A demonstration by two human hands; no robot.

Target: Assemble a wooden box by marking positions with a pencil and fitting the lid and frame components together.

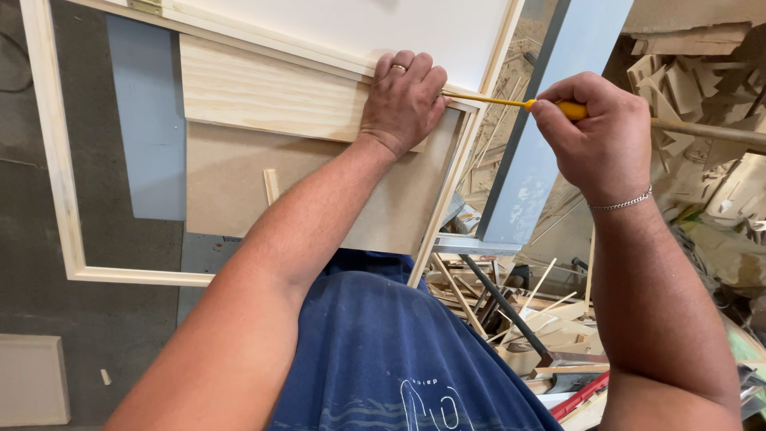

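A pale wooden rectangular frame is seen at the left. A light pine plank is pressed flat by the left hand, fingers spread on the frame's edge. A thin yellow pencil is gripped in the closed right hand, its tip touching the frame beside the left fingers.

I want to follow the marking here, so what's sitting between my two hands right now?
In the head view, the yellow pencil spans the gap: the right hand grips it and its tip reaches the left hand, which presses the pine board. The wooden frame edge passes beneath.
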